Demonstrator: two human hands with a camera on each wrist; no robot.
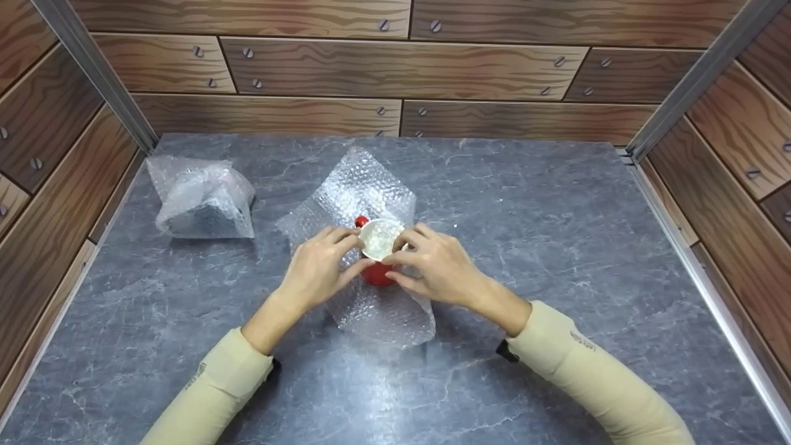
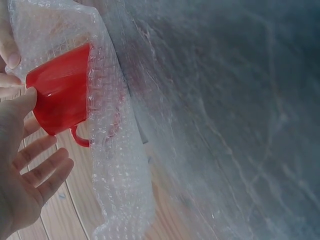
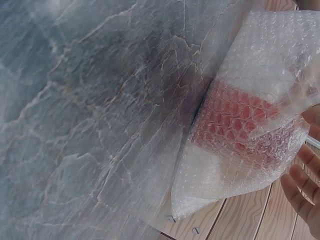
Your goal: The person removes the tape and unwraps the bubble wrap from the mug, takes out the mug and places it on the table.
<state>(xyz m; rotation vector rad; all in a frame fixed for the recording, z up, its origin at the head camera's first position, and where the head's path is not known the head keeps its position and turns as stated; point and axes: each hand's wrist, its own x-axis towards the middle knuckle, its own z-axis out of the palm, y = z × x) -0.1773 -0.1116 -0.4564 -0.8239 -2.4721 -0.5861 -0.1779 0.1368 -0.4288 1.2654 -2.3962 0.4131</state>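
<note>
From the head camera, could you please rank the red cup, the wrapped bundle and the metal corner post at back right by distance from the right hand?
1. Red cup, touching the right hand.
2. Wrapped bundle, far left.
3. Metal corner post, back right.

One red cup (image 1: 377,272), one bubble-wrap sheet (image 1: 364,185) — one wrapped bundle (image 1: 204,199) (contents unclear).
</note>
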